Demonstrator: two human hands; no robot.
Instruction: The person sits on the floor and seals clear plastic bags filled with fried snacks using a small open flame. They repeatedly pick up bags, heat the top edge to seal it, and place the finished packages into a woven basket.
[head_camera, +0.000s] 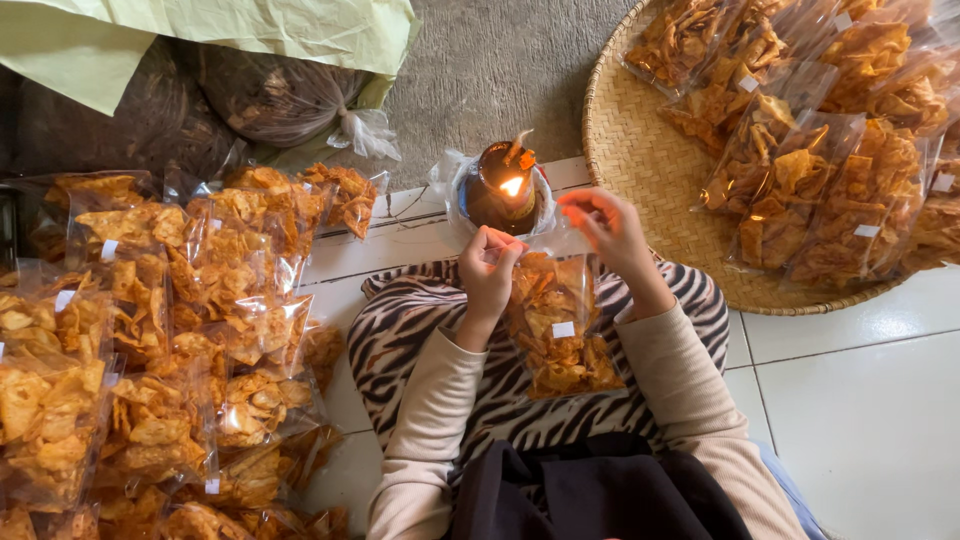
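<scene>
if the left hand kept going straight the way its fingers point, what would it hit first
Most likely the small lit lamp. The left hand pinches the top of the clear bag of chips just below the flame; depth is hard to judge from above.

Both hands (487, 268) (607, 228) pinch chip bag (558, 325) top beside lamp flame (512, 186).

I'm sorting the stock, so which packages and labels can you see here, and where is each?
Clear snack bag: held by the left hand and right hand, orange chips, small white label.
Pile of bags: left floor, same chips, white labels.
Bags on woven tray: upper right.
Dark tied bags: top left.
</scene>
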